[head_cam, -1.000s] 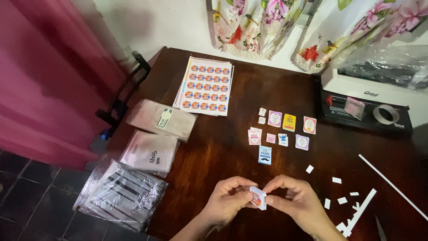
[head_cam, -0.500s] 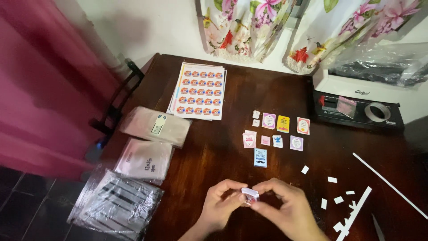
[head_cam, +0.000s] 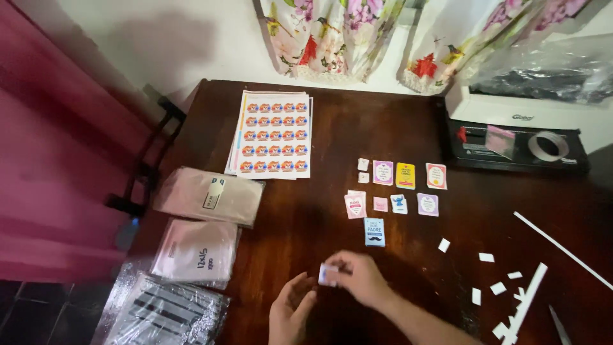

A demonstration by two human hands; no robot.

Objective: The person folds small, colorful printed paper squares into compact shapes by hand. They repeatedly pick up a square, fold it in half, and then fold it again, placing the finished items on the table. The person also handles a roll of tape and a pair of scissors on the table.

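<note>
While the right hand (head_cam: 361, 278) pinches a small pale card (head_cam: 328, 275) between thumb and fingertips above the near edge of the dark wooden table (head_cam: 332, 217), the left hand (head_cam: 290, 313) lies just below it, palm up, fingers loosely spread and holding nothing. Beyond the hands, a blue rectangular card (head_cam: 375, 232) lies alone on the table. Farther back, two short rows of small cards are laid out: a pink card (head_cam: 382, 172), a yellow card (head_cam: 405, 176) and a pink-and-white card (head_cam: 436, 176) in the far row, with two tiny white squares (head_cam: 363, 170) at their left; nearer lie more pink, white and lilac pieces (head_cam: 391, 204). At the far left of the table rests a stack of printed sheets (head_cam: 273, 135) bearing a grid of small orange-and-blue labels. Two flat pink packets (head_cam: 207, 195) lie along the left edge, one behind the other, each with a pale label, and a clear plastic packet (head_cam: 163, 313) with dark stripes sits nearest. To the right, white paper offcuts (head_cam: 486, 257) and long white strips (head_cam: 562, 249) are scattered. A black-and-white trimmer (head_cam: 517, 137) stands at the far right, below flowered fabric (head_cam: 332, 35).
</note>
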